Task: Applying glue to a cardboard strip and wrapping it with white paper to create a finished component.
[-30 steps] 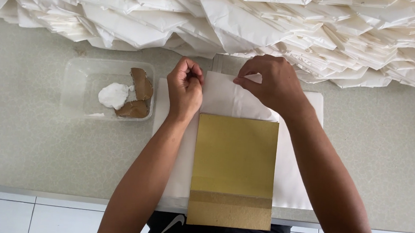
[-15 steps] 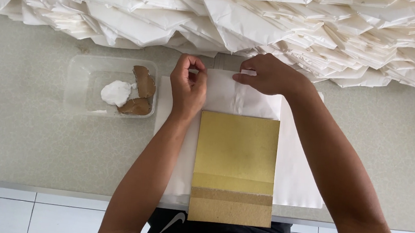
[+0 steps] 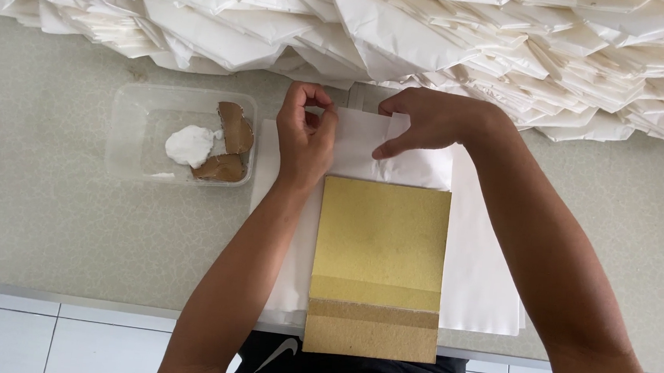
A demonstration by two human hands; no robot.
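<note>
The white paper sheet (image 3: pixel 468 250) lies under the yellow board (image 3: pixel 380 244), long axis running away from the person. Its far edge is pinched by the left hand (image 3: pixel 304 138) and right hand (image 3: pixel 430 123). Left of the board, a clear tray (image 3: pixel 129 129) contains white paste (image 3: pixel 189 145) and brown scraps (image 3: pixel 226 144).

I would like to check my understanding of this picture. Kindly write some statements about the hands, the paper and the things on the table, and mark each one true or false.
1. Both hands fold the far edge of the white paper. True: the left hand and the right hand pinch it at the top.
2. A yellow-brown board lies on the paper. True.
3. The clear tray is to the right of the hands. False: it is to the left of them.
4. The tray is empty. False: it holds a white lump and brown pieces.
5. The pile of folded white paper lies between the person and the board. False: it lies beyond the hands, at the far side.
</note>
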